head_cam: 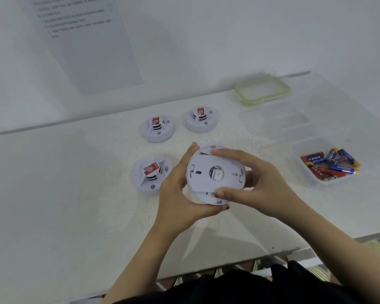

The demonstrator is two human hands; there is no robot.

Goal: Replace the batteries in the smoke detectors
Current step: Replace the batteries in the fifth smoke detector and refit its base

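I hold a round white smoke detector [208, 172] above the table with its back plate facing me. My left hand [180, 191] grips its left and lower edge. My right hand [257, 183] grips the right side, fingers over the top rim and thumb on the lower part of the back plate. Three other white smoke detectors lie face up on the table, each with a red label: one [151, 175] just left of my hands, one [158, 128] farther back, one [201, 119] to its right. A clear tray [303, 150] at the right holds several red and blue batteries [330, 165].
A clear container with a green-rimmed lid [262, 91] stands at the back right, against the wall. A printed sheet [86, 40] hangs on the wall at the upper left. The white table's front edge [272, 256] runs close to my body.
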